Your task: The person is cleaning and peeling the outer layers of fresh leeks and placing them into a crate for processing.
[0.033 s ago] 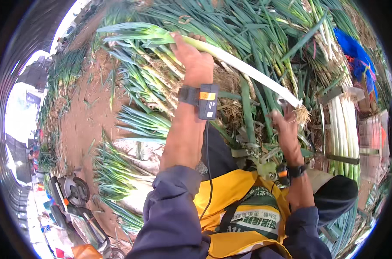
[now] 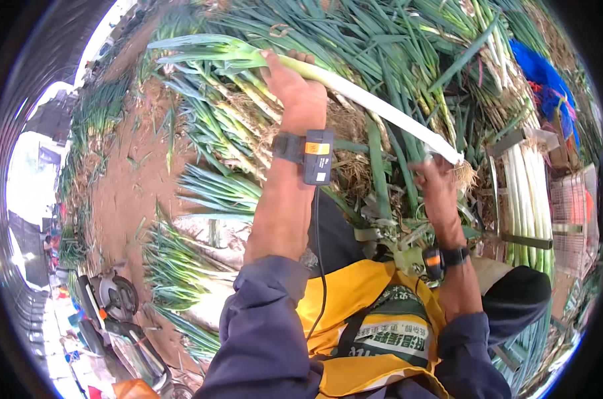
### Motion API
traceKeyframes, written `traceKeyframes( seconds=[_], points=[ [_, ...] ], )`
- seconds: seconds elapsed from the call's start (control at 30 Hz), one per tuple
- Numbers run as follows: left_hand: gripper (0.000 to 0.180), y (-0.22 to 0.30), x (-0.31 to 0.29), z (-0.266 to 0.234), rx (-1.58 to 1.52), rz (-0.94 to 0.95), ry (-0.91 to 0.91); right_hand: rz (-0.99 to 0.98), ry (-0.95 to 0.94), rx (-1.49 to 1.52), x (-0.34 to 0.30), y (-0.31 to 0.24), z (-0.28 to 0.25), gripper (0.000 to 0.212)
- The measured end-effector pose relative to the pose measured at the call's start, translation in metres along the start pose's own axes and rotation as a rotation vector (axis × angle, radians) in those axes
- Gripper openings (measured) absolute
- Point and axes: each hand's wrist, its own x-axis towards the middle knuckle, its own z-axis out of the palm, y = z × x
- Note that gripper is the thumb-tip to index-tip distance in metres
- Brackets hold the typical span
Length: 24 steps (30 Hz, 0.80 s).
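Observation:
A long green onion [image 2: 374,102] slants across the upper middle, green leaves to the left, white stalk running down to a rooty tip at the right. My left hand [image 2: 296,88] is closed round it where the white meets the green. Just below the root end is my right hand [image 2: 439,193], its fingers bent, apart and blurred by motion. A small shiny thing shows at those fingertips, too blurred to name. Whether the fingers touch the stalk I cannot tell. Unpeeled green onions [image 2: 241,110] lie in piles under and beyond my left hand.
At the right, a metal frame [image 2: 527,141] holds a bundle of white-stalked green onions [image 2: 528,193]. Beyond it are a wire crate [image 2: 576,219] and blue cloth [image 2: 547,73]. Bare soil [image 2: 125,193] and a wheeled vehicle [image 2: 115,296] lie to the left. A cable [image 2: 323,266] hangs from my left wrist.
My right hand has shifted slightly up and left, and its fingers have moved near the root end. My left hand still holds the green onion in almost the same place.

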Motion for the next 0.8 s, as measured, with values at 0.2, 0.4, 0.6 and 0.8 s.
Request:
traceKeyframes(
  seconds=[0.2, 0.4, 0.6, 0.8],
  points=[
    [0.027, -0.003, 0.043, -0.030, -0.093, -0.076, -0.129, 0.012, -0.129, -0.271, 0.018, 0.018, -0.047, 0.031],
    [0.039, -0.004, 0.020, -0.017, 0.787, 0.194, -0.167, 0.050, 0.000, -0.254, 0.000, 0.027, -0.091, 0.056],
    [0.051, 0.023, 0.011, -0.034, 1.600, 0.544, -0.461, -0.011, -0.198, 0.236, 0.029, -0.006, -0.028, 0.030],
    [0.034, 0.007, -0.004, -0.021, 1.576, 0.653, -0.640, -0.331, 0.344, 0.174, 0.029, 0.108, -0.156, 0.022]
  ],
)
